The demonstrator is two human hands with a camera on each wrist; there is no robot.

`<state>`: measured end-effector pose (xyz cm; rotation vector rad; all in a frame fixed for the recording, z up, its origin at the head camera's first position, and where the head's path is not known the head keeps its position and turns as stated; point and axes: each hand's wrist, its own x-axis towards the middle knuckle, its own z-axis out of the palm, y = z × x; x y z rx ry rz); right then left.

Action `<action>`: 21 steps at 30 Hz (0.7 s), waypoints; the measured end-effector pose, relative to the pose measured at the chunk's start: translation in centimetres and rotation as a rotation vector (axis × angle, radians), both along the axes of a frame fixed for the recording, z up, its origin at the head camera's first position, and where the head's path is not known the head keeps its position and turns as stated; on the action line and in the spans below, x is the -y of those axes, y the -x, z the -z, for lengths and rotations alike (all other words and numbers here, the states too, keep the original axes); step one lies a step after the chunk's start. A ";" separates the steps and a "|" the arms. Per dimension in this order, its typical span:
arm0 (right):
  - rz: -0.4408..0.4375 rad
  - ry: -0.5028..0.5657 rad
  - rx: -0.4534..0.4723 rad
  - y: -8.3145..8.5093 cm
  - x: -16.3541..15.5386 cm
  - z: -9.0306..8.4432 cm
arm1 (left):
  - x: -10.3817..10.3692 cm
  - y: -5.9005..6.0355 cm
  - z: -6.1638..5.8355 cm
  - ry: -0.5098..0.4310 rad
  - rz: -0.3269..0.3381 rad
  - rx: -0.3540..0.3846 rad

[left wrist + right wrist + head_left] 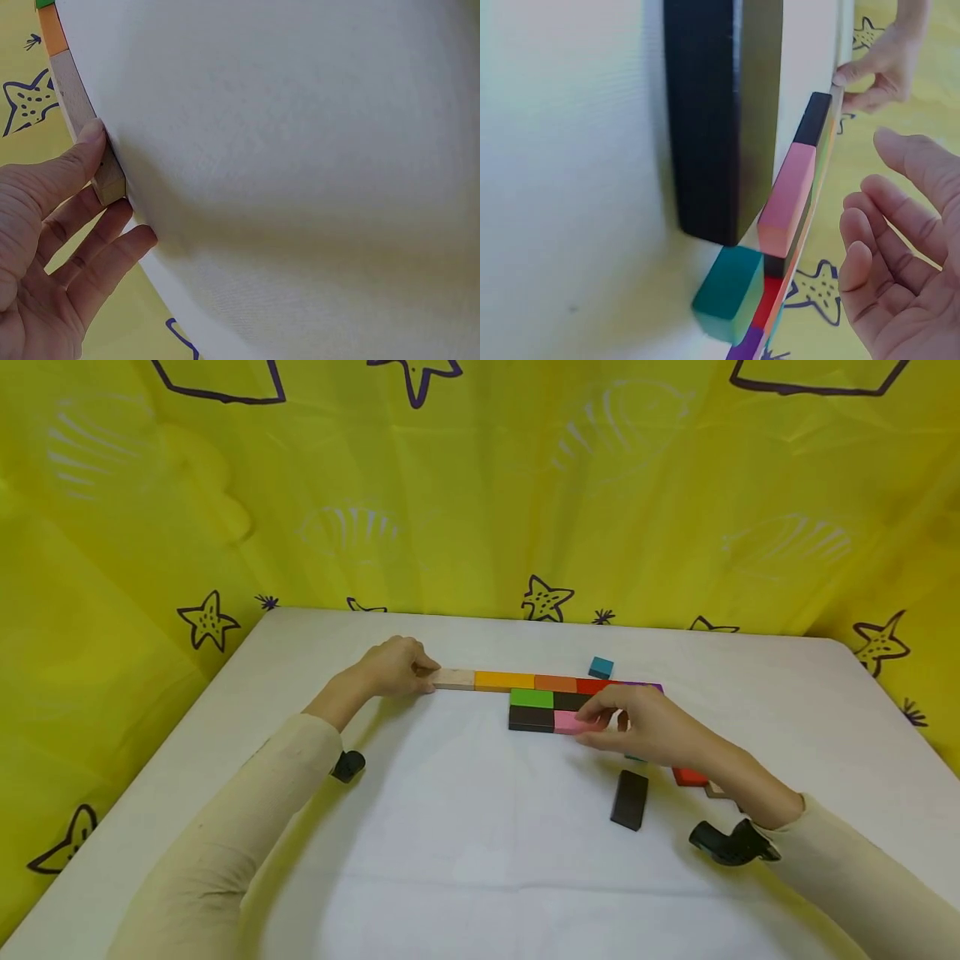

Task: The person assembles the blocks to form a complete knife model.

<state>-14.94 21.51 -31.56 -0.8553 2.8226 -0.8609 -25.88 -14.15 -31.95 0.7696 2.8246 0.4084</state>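
Observation:
At the far side of the white table, my left hand (397,667) grips the left end of a plain wooden block (456,678), thumb on its near face in the left wrist view. That block heads a straight row with yellow (505,681), orange (555,683) and red blocks. Below the row, green (532,698) and black blocks lie against another black block (532,719) and a pink block (565,722). My right hand (652,722) hovers by the pink block, fingers loosely bent and apart from it in the right wrist view. Behind it a teal block (731,289) is partly hidden.
A small blue block (601,667) sits beyond the row. A loose black block (630,800) lies nearer me. Red (688,777) and plain blocks are partly covered by my right wrist. A yellow patterned cloth (480,485) hangs behind the table.

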 end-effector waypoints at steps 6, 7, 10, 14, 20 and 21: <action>0.022 0.024 0.024 -1.1 -1.3 0.4 | 0.1 0.0 0.1 -0.003 0.005 -0.010; 0.032 0.027 0.032 -1.3 -1.5 0.4 | 0.1 0.0 0.1 -0.004 0.004 -0.010; 0.052 0.039 0.051 -2.0 -2.0 0.5 | 0.1 0.0 0.1 -0.006 0.004 -0.014; 0.058 0.053 0.074 -2.6 -2.5 0.7 | 0.0 0.0 0.0 0.004 0.009 -0.025; -0.010 0.088 0.138 -3.4 -3.5 1.2 | 0.0 -0.2 -0.1 0.005 -0.005 -0.012; -0.019 0.093 0.151 -3.6 -3.6 1.3 | 0.0 -0.2 -0.1 0.005 -0.008 -0.011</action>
